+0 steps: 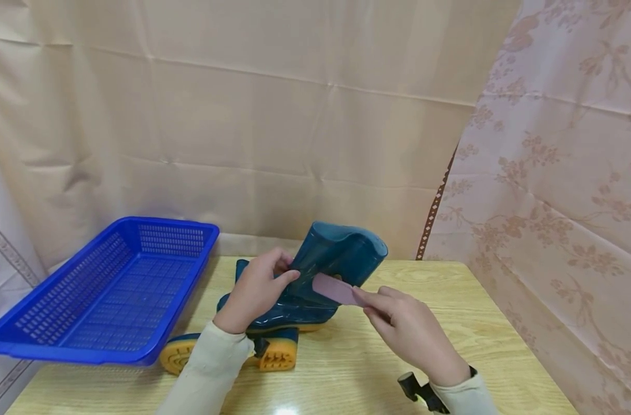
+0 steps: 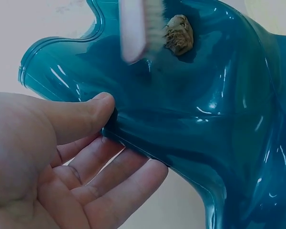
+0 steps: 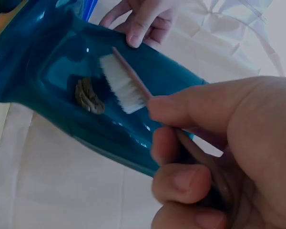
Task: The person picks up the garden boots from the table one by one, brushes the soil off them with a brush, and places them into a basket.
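A glossy teal rubber boot (image 1: 341, 248) leans over the table, its shaft pointing up and right. My left hand (image 1: 255, 288) grips the shaft's edge, thumb on top and fingers beneath in the left wrist view. My right hand (image 1: 414, 328) holds a pink-backed brush (image 1: 333, 289) by its handle. The brush's white bristles (image 3: 121, 88) face the shaft, close beside a brown, mud-like lump (image 3: 88, 97) stuck there. Whether the bristles touch the rubber cannot be told. The lump (image 2: 179, 36) also shows in the left wrist view.
Another boot (image 1: 278, 353) lies on its side beneath the held one, its yellow-orange sole towards me. A blue perforated plastic basket (image 1: 162, 340) stands at the left. The wood-grain table (image 1: 450, 300) extends right, with beige cloth (image 1: 243, 132) behind and floral cloth (image 1: 570, 202) alongside.
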Available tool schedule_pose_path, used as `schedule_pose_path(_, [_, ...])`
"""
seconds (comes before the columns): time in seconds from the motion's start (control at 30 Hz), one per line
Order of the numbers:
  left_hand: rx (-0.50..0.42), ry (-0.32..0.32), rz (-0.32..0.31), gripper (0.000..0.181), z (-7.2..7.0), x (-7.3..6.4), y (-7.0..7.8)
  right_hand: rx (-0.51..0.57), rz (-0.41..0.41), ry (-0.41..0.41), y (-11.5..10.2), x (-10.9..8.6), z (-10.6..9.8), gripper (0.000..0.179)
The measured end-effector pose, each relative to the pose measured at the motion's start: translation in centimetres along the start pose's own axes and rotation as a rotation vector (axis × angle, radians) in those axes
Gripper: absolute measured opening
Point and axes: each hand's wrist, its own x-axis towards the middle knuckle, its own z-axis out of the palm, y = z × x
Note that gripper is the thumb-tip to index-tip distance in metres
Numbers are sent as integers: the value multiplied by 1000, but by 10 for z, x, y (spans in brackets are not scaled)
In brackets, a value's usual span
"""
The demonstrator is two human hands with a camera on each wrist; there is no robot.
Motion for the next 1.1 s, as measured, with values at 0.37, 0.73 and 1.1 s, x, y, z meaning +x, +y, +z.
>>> schedule_pose_path(0.37, [1,-20,-2,17,2,0,6,-71,-63,93,5,-3,5,39])
schedule_pose_path(0.73, [15,-35,12,7,2,1,5,-97,136,-30,0,-3,-1,37])
schedule_pose_path(1.1, [11,-30,9,10,-1,0,0,-56,208,-130,0,0,-9,33])
